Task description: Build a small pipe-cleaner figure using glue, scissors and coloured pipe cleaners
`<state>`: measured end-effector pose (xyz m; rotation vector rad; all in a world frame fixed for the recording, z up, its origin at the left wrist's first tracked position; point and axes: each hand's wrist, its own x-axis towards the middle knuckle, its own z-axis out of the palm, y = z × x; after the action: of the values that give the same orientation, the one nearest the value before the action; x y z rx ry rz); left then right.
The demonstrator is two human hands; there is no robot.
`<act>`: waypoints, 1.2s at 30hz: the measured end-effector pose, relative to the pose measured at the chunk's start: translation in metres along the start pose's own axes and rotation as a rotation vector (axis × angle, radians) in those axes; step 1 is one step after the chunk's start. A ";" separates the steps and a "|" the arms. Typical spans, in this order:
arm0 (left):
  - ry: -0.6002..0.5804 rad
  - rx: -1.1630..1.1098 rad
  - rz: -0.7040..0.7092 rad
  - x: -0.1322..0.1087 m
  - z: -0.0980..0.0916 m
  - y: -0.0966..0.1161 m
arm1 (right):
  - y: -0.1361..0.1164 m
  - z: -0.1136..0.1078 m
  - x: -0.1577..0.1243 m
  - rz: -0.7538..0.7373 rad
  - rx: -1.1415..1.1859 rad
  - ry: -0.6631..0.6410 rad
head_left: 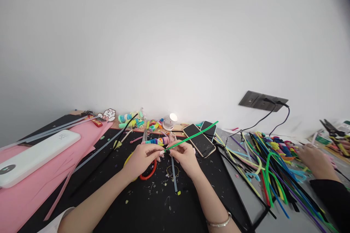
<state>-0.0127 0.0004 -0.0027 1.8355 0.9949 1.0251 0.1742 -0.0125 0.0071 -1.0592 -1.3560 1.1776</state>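
A green pipe cleaner (195, 137) runs up to the right from between my fingertips, its far end reaching over the phones. My left hand (143, 158) pinches its near end, where a small dark bit shows. Close beside it, my right hand (184, 156) grips the same stem with thumb and fingers. Scissors with red and yellow handles (149, 175) lie partly hidden under my left hand. Just behind my fingers sits a roll of multicoloured fuzzy pieces (157, 141). Below my hands a grey strip (174, 174) rests on the black mat (153, 211).
Two phones (199, 141) lie behind my right hand, near a paper cup (171, 121). Many pipe cleaners (273, 174) spread to the right, where another person's hand (314, 160) works. Pink sheets (27, 204) and a white power bank (41, 156) are left. Cables hang from a wall socket (262, 101).
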 end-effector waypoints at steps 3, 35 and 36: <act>-0.009 -0.022 -0.002 -0.001 0.001 0.000 | -0.001 0.001 0.000 -0.009 -0.017 0.016; -0.023 0.253 0.162 -0.001 -0.004 0.003 | 0.005 0.002 0.002 -0.008 0.050 0.060; -0.025 0.266 0.173 -0.001 -0.004 0.002 | 0.007 0.001 0.002 -0.012 0.051 0.056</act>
<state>-0.0166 -0.0005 0.0006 2.1790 1.0103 1.0063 0.1728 -0.0096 0.0009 -1.0385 -1.2810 1.1597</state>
